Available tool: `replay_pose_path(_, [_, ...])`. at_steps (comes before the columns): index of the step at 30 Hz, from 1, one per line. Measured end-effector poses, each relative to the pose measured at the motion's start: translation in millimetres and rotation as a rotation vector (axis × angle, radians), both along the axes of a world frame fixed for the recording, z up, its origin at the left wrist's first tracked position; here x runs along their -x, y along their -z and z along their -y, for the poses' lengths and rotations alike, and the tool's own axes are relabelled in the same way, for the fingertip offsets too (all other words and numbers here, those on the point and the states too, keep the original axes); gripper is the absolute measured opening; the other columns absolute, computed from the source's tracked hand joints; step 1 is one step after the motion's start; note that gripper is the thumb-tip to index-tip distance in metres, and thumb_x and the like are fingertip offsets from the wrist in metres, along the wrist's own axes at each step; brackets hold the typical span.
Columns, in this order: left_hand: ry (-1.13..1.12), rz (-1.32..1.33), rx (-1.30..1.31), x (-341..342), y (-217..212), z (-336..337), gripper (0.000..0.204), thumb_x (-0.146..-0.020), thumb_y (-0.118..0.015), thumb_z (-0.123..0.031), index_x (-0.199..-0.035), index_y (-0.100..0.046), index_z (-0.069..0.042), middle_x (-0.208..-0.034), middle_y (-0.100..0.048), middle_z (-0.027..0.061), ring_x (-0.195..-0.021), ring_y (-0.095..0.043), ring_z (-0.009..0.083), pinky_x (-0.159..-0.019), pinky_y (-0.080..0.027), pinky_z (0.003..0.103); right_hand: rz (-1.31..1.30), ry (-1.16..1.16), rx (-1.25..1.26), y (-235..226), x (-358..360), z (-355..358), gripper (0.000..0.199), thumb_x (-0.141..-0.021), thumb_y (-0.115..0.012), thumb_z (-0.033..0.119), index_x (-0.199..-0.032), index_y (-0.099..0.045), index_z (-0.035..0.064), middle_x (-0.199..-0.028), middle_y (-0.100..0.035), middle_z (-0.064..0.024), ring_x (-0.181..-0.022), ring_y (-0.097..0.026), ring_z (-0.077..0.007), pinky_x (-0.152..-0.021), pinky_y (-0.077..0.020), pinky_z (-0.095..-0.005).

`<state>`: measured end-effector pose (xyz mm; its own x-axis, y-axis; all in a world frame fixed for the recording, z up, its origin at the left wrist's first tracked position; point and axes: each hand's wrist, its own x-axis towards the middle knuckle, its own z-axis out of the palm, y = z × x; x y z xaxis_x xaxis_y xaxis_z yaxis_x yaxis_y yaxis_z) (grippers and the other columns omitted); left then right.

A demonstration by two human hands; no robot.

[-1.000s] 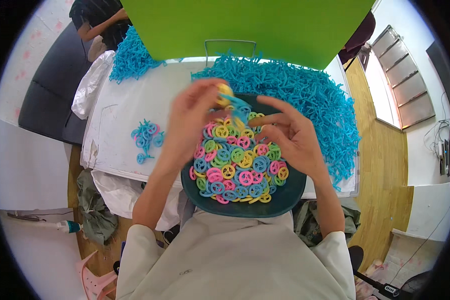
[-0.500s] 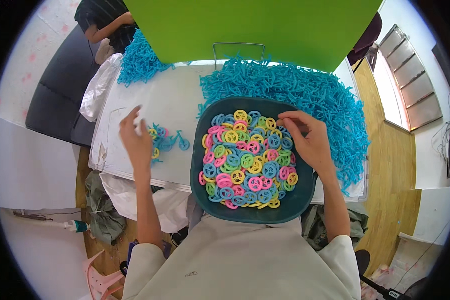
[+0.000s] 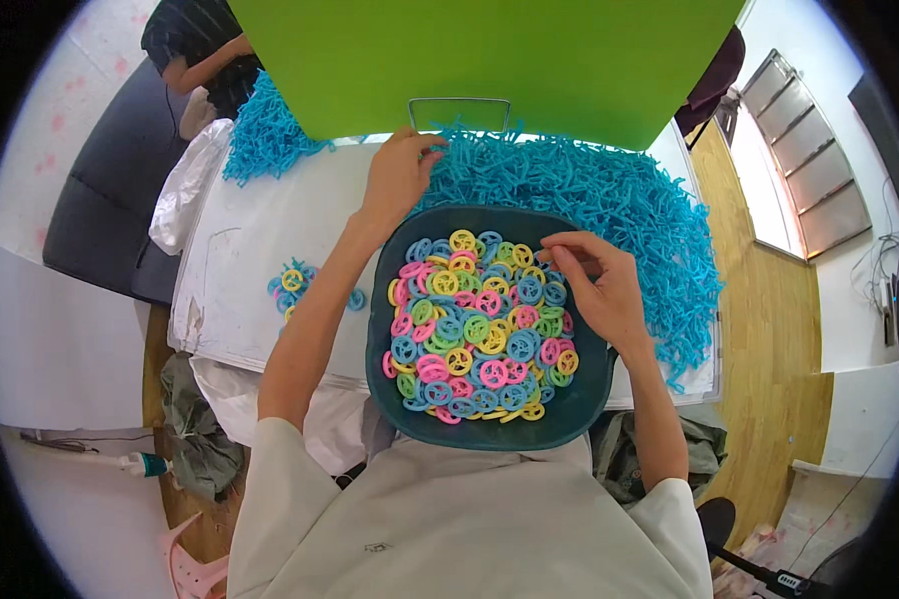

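Note:
A dark green basin [image 3: 390,399] full of small spoked toy wheels [image 3: 474,329] in pink, yellow, blue and green rests against my lap at the table's near edge. Over its right rim is my right hand [image 3: 601,290], thumb and fingertips pinched together; what they hold, if anything, I cannot make out. My left hand [image 3: 398,178] reaches to the left edge of a large heap of blue plastic toy bike frames [image 3: 589,185], thumb and fingers apart, nothing visible between them. Left of the basin, partly behind my left forearm, lie a few assembled toy bikes [image 3: 292,283] with coloured wheels.
A green panel [image 3: 469,60] stands at the back of the white table [image 3: 230,290], with a wire stand [image 3: 459,101] before it. Another blue heap [image 3: 268,135] lies at the far left, near a person's arm [image 3: 205,70]. A black cushioned seat [image 3: 110,190] is beside the table.
My left hand has moved from above the assembled bikes, right and away from me, to the blue heap. My right hand stays pinched at the basin's right rim. The view has shifted slightly.

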<state>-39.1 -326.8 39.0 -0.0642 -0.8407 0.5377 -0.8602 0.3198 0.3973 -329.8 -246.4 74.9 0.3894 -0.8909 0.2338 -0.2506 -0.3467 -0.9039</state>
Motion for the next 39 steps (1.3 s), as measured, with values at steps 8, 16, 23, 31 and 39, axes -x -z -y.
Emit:
replay_pose_path(8, [0.214,-0.730,-0.144,50.5,-63.9,-64.5,0.018,-0.088,-0.059,-0.002,-0.104,-0.069,-0.004,-0.090,-0.067,0.0055,-0.077,-0.062,0.0106,-0.063,-0.049,0.023,0.130,0.187,0.228,-13.4,-6.4,0.5,0.035,-0.088,-0.062,0.004,-0.123,-0.055,0.0017,-0.115,-0.063,-0.0117,-0.106,-0.060,-0.0166,-0.086,-0.0513,-0.0296])
replay_pose_path(16, [0.401,-0.809,-0.355,89.2,-73.8,-100.3,0.014,-0.088,-0.063,-0.004,-0.101,-0.068,-0.002,-0.092,-0.067,0.0037,-0.082,-0.061,0.0079,-0.064,-0.050,0.022,0.251,0.045,0.012,-20.3,-26.0,-3.6,0.029,-0.088,-0.065,0.006,-0.116,-0.060,0.0004,-0.097,-0.067,-0.0069,-0.088,-0.065,-0.0125,-0.081,-0.0506,-0.0240])
replay_pose_path(23, [0.411,-0.150,-0.311,83.5,-27.9,-94.8,0.024,-0.081,-0.070,-0.011,-0.104,-0.064,-0.005,-0.090,-0.062,0.0097,-0.075,-0.062,0.0217,-0.065,-0.050,0.030,0.516,0.018,-0.229,-12.7,-14.7,-4.0,0.020,-0.092,-0.061,0.010,-0.110,-0.061,0.0011,-0.092,-0.062,-0.0031,-0.076,-0.060,-0.0087,-0.067,-0.0464,-0.0205])
replay_pose_path(31, [0.471,-0.165,-0.323,101.7,-20.4,-88.7,0.026,-0.076,-0.073,-0.009,-0.098,-0.060,-0.003,-0.081,-0.063,0.0096,-0.069,-0.062,0.0261,-0.063,-0.051,0.032,0.318,0.072,-0.053,-7.2,-4.3,-5.6,0.012,-0.090,-0.062,0.006,-0.101,-0.060,0.0015,-0.094,-0.061,-0.0029,-0.073,-0.056,-0.0067,-0.066,-0.0449,-0.0203])
replay_pose_path(39, [0.381,-0.978,-0.621,83.8,-62.4,-110.0,0.018,-0.086,-0.069,-0.012,-0.097,-0.058,-0.002,-0.081,-0.060,0.0020,-0.075,-0.061,0.0093,-0.067,-0.051,0.024,0.104,-0.072,0.088,-7.3,-0.2,-11.5,0.013,-0.087,-0.062,-0.001,-0.100,-0.059,-0.0008,-0.097,-0.060,-0.0044,-0.084,-0.058,-0.0095,-0.077,-0.0469,-0.0233])
